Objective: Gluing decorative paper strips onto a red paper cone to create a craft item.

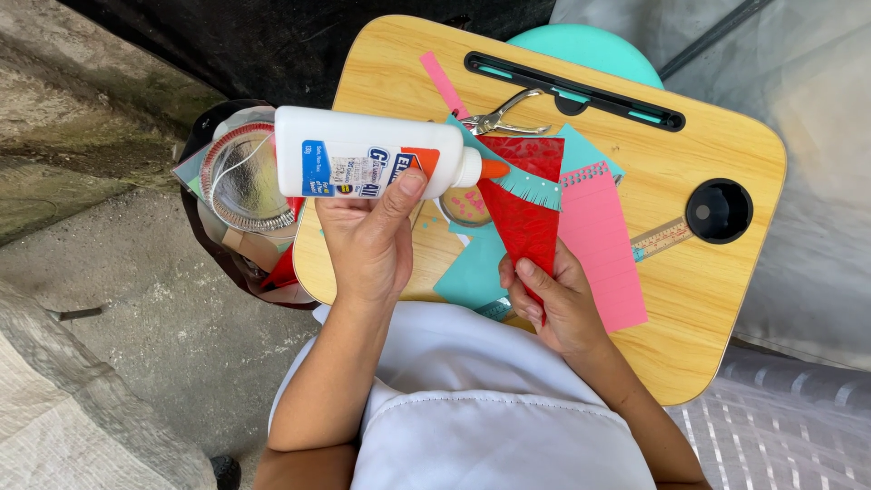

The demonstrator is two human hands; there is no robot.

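Head view, left hand point(367, 240) gripping glue bottle point(363, 163) (sideways)

You see a white glue bottle point(363, 151) with an orange tip, a red paper triangle point(524, 207) fringed teal, pink paper point(603, 245), and a wood-grain surface point(717, 290).

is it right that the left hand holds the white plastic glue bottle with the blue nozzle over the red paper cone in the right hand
Not quite: the nozzle is orange, not blue. The head view shows the left hand holding the white plastic glue bottle, orange tip toward the red paper cone that the right hand holds.
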